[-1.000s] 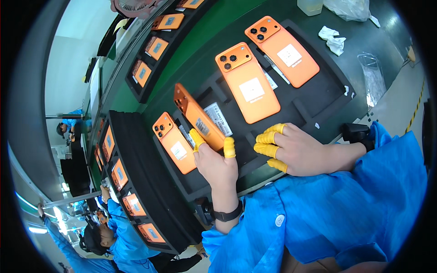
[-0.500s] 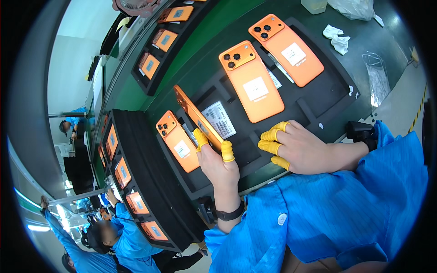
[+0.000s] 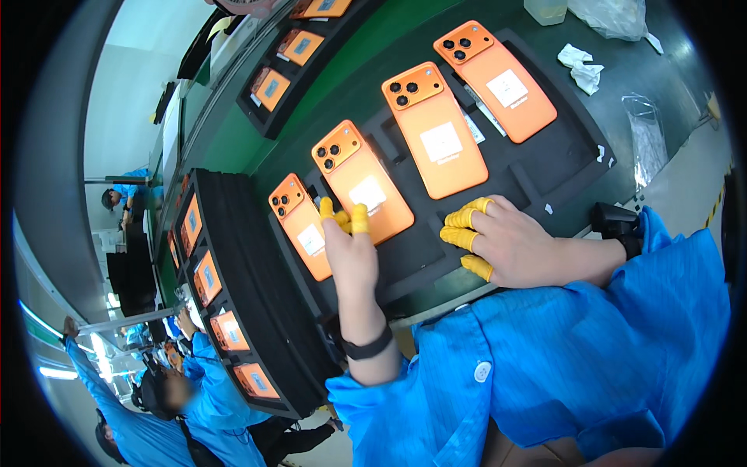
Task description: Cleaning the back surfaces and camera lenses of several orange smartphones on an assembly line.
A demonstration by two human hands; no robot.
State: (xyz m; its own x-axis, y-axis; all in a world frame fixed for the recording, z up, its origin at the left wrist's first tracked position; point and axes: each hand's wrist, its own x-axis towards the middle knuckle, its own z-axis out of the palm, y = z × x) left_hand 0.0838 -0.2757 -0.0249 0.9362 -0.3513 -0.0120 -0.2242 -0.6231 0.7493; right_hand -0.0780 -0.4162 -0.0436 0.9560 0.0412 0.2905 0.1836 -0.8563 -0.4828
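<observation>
The right hand [image 3: 520, 251] was laid flat, fingers [image 3: 467, 217] spread, on the black foam tray [image 3: 405, 257], while the left hand [image 3: 350, 253] was seen with fingers [image 3: 359, 219] resting loosely parted on the lower edge of an orange phone [image 3: 362, 183] lying face-down in the tray on the green worktop [image 3: 342, 86].

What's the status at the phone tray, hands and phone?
Left hand fingers on second orange phone, flat in black tray. Right hand resting on tray. Nothing in the way.

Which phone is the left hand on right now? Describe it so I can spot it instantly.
On the black foam tray at the near edge of the green bench lie four orange phones, backs up. The left hand touches the second from the left, its yellow-capped fingertips on the lower edge; the other three phones go untouched.
</observation>
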